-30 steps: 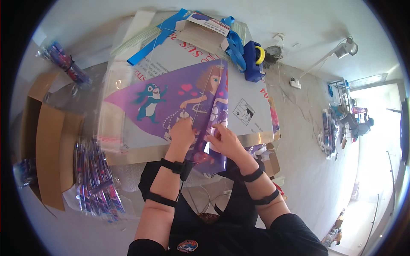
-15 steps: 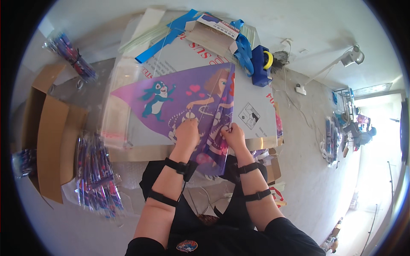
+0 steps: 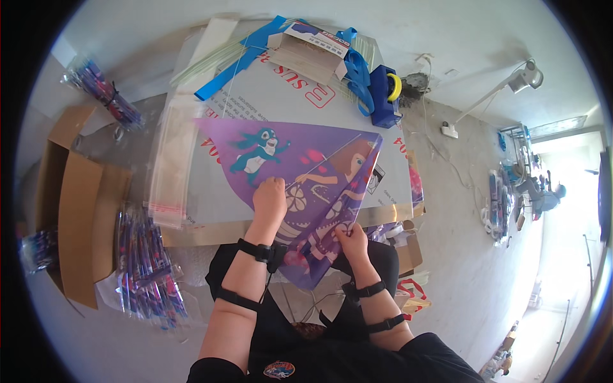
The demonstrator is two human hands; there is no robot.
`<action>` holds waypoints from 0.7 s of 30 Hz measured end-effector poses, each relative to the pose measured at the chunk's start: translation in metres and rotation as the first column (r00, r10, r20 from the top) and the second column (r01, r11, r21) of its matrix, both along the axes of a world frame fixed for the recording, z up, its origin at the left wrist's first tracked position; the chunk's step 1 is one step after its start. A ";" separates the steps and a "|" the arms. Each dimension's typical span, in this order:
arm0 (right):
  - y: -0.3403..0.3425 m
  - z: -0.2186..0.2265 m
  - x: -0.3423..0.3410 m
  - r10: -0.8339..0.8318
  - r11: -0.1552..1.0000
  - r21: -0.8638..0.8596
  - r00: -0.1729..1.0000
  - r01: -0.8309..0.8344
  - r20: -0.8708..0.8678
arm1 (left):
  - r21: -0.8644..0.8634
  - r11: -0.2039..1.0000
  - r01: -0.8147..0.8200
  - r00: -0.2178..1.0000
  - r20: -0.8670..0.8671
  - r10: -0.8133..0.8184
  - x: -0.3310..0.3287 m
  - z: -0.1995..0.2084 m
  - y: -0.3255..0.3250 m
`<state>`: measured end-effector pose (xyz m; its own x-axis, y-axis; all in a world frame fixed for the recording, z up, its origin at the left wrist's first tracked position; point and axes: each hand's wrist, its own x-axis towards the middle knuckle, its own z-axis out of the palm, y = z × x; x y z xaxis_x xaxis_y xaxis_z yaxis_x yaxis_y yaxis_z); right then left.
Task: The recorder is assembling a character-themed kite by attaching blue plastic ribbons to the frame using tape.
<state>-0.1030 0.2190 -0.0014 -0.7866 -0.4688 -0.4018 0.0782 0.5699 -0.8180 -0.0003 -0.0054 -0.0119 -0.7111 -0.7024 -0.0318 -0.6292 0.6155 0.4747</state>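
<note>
A purple kite [image 3: 303, 142], a thin sheet printed with a blue-green animal and a long-haired figure, lies partly over the grey board and hangs past its near edge toward my lap. My left hand [image 3: 269, 201] is closed on the kite left of its middle, below the printed animal. At its right edge, my right hand [image 3: 353, 241] pinches the material between thumb and fingers. Between the hands the sheet slants in a fold, and a thin pale line crosses its upper part.
On the grey board [image 3: 249, 83] are a blue tape dispenser [image 3: 384, 96], blue ribbon [image 3: 359, 80], an open small carton [image 3: 310, 54], thin pale rods and clear plastic sleeves [image 3: 172, 172]. Left stand an open cardboard box [image 3: 80, 217] and several wrapped packages [image 3: 148, 268].
The kite has shifted right and turned clockwise. My right hand has come nearer to me along its edge; my left hand has moved slightly left with its hold.
</note>
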 end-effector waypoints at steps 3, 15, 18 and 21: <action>0.005 0.006 0.002 -0.001 1.000 0.030 1.000 0.001 0.006 | -0.067 0.998 0.012 0.999 -0.043 -0.015 0.000 0.000 -0.004; 0.025 0.014 -0.013 0.033 0.988 0.146 0.998 -0.042 0.062 | -0.307 0.949 -0.074 0.974 -0.225 0.003 -0.021 -0.004 -0.048; 0.030 0.015 -0.016 0.072 0.977 0.196 0.996 -0.081 0.050 | -0.376 0.926 -0.037 0.993 -0.115 -0.007 -0.017 -0.009 -0.049; 0.040 0.015 -0.020 0.087 0.978 0.184 0.995 -0.094 0.049 | -0.270 0.963 0.002 0.996 -0.085 -0.026 -0.014 -0.003 -0.048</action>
<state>-0.1233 0.2592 0.0138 -0.7255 -0.4515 -0.5195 0.0504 0.7180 -0.6943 -0.0139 -0.0532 -0.0153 -0.7122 -0.6666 0.2199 -0.5836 0.7364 0.3423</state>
